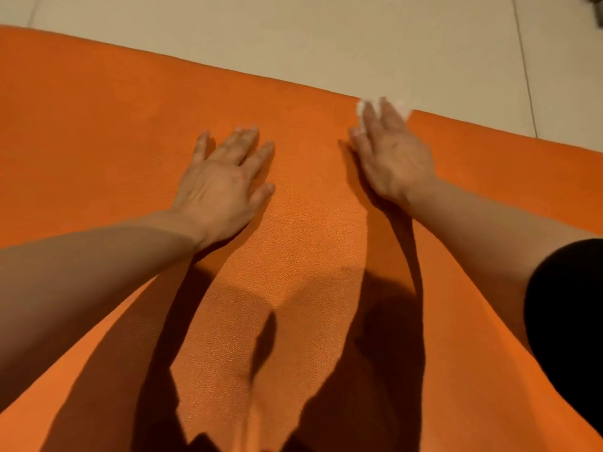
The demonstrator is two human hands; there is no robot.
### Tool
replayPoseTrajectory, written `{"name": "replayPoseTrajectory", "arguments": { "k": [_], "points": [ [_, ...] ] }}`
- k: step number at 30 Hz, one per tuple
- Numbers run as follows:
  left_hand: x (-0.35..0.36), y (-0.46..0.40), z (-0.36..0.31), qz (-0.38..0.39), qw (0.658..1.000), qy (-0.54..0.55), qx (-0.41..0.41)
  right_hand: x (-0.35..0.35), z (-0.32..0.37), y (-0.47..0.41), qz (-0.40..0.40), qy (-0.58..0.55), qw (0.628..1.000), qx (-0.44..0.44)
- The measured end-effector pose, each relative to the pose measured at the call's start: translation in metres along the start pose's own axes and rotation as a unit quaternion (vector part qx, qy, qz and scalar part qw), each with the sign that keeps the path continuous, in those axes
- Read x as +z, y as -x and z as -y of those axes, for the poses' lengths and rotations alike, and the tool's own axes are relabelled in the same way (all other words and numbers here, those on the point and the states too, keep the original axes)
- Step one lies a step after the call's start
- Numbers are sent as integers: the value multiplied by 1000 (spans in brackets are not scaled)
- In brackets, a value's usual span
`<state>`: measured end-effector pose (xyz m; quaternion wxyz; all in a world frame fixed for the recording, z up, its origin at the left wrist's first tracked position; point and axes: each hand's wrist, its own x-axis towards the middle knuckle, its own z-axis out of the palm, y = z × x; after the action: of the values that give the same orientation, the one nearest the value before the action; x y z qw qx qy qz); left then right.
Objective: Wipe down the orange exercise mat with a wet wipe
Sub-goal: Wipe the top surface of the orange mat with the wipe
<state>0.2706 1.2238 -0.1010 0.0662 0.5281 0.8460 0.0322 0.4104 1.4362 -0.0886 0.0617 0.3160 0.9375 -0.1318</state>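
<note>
Fingers straight, your right hand [393,151] presses the wet wipe [402,109] at the orange mat's [98,109] far edge. Your left hand [222,181] rests flat, grip loose.

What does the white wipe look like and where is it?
The wet wipe is white, thin and crumpled, mostly hidden under the right hand. Only small bits peek out past the straight fingers. It lies pressed flat at the far edge of the orange mat, right beside the pale floor tiles.

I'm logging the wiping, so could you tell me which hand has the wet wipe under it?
The right hand, at the mat's far edge; the white wipe shows beyond its fingertips. The left hand rests flat on bare mat.
</note>
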Motion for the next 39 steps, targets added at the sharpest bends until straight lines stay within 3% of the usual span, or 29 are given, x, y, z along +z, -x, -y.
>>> {"name": "replayPoseTrajectory", "arguments": {
  "k": [2,4,14,20,23,27,31,34,37,39],
  "points": [
    [-3,-1,21,-27,997,13,-74,4,10,-2,-23,18,998,64],
    [-4,-4,37,2,992,23,-123,12,35,-11,-23,19,996,83],
    [-11,-14,39,82,988,-58,-115,23,123,-77,84,6,995,-53],
    [-14,-14,42,90,986,-71,-119,4,71,-41,56,38,994,-89],
    [-13,-15,41,99,985,-76,-116,5,33,-5,-5,81,996,-31],
    [-13,-18,41,124,980,-88,-125,26,66,-16,12,57,997,45],
    [-17,-18,38,143,978,-82,-126,28,86,-34,42,49,997,-32],
    [-20,-18,37,157,977,-71,-126,13,47,-19,64,58,991,-101],
    [-21,-21,34,176,973,-75,-129,17,23,11,23,64,997,-27],
    [-21,-23,28,188,969,-80,-141,26,43,15,11,50,998,39]
  ]
}}
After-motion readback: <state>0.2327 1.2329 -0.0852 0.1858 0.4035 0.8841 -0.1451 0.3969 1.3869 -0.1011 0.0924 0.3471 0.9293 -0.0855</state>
